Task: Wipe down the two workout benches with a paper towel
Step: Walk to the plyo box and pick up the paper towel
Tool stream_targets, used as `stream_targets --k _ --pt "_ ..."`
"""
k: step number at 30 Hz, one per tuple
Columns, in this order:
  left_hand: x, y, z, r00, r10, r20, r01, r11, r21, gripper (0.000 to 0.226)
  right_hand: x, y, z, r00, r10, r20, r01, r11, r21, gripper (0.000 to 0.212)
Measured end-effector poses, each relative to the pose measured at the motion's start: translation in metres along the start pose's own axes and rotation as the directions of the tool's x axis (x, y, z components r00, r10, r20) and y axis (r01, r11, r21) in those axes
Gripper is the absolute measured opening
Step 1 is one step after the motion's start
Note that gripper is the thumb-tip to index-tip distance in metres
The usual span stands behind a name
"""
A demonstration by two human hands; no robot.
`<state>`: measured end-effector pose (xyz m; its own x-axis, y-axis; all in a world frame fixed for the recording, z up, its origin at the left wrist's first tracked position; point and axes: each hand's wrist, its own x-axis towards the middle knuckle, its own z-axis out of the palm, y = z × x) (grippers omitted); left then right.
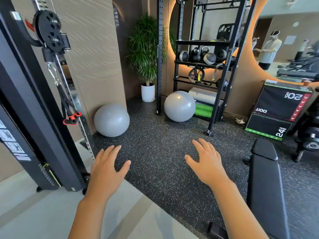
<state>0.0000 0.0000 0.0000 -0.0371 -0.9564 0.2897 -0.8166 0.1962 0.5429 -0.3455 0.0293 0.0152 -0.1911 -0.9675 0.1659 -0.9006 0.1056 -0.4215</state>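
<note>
One black padded workout bench (266,180) runs along the lower right, its narrow head pad pointing away from me. My left hand (107,165) hovers palm down over the speckled rubber floor, fingers spread and holding nothing. My right hand (206,160) is stretched out the same way, empty, a short distance left of the bench and not touching it. No paper towel and no second bench are in view.
A cable machine column (43,107) with pulley and handles stands at the left. Two grey exercise balls (111,120) (179,106), a potted plant (146,66), a storage rack (203,62), stacked plyo boxes (279,109) and dumbbells (309,142) line the far side. A round mirror reflects people.
</note>
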Motion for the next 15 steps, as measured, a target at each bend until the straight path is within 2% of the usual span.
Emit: stream_targets --k 6,9,15 --pt "0.037 0.017 0.037 0.998 0.031 0.046 -0.029 0.998 -0.052 0.070 0.029 0.033 0.005 1.000 0.027 0.014 -0.027 1.000 -0.002 0.075" --pt "0.060 0.028 0.065 0.998 0.028 0.062 -0.022 0.995 -0.093 0.071 0.053 0.055 0.010 0.999 0.023 0.035 -0.025 0.998 0.049 0.077" --pt "0.124 0.064 0.125 0.996 0.040 0.083 -0.036 0.998 -0.056 0.070 0.134 0.111 0.014 0.999 0.010 0.048 -0.013 0.997 0.071 0.078"
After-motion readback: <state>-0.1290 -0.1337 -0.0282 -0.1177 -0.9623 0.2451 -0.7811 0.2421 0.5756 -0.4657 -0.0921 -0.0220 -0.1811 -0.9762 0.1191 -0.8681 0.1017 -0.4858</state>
